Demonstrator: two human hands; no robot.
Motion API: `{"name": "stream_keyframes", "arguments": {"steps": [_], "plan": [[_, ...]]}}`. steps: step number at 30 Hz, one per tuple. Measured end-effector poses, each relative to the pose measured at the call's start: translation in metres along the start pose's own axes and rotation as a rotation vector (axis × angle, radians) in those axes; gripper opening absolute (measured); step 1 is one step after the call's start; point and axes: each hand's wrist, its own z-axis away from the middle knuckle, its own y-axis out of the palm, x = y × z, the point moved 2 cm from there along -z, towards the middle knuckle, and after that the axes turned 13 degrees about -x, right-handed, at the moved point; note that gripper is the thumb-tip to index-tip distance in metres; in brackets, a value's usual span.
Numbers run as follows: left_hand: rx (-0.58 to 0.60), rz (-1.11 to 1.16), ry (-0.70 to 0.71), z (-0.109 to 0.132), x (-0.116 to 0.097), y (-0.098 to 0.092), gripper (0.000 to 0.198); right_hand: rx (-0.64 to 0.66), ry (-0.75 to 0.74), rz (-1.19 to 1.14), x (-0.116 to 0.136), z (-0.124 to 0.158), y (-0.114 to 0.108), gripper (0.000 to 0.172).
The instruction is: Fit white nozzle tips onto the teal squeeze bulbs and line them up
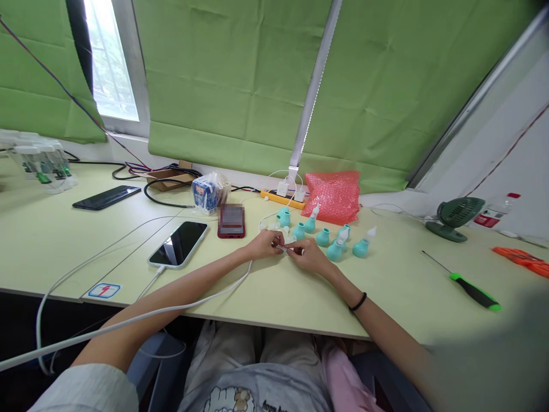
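Note:
My left hand (265,244) and my right hand (307,256) meet at the middle of the pale table (386,292), fingers pinched together on a small whitish part (283,249) held between them. Just behind the hands stand several teal rubber bulbs (335,250), some with white nozzle tips (371,231). A black band circles my right wrist (357,302).
A white-cased phone (178,244) on a cable lies left of my hands, a red phone (231,221) behind it, a black phone (106,197) further left. A red bubble-wrap bag (334,194), an orange power strip (283,198), a green fan (453,217) and a green-handled screwdriver (472,289) lie around.

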Motion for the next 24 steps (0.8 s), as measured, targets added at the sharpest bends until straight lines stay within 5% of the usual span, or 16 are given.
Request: {"name": "stream_keyframes", "arguments": {"steps": [18,24], "plan": [[0.009,-0.035,-0.013,-0.0002,0.0019,-0.0008,0.015,0.037,-0.051,0.118,-0.0033,0.0009,-0.0018,0.030],[0.019,-0.176,0.089,0.0033,-0.0054,-0.0003,0.021,0.046,-0.058,0.137,-0.0004,0.0013,-0.0003,0.028]]}}
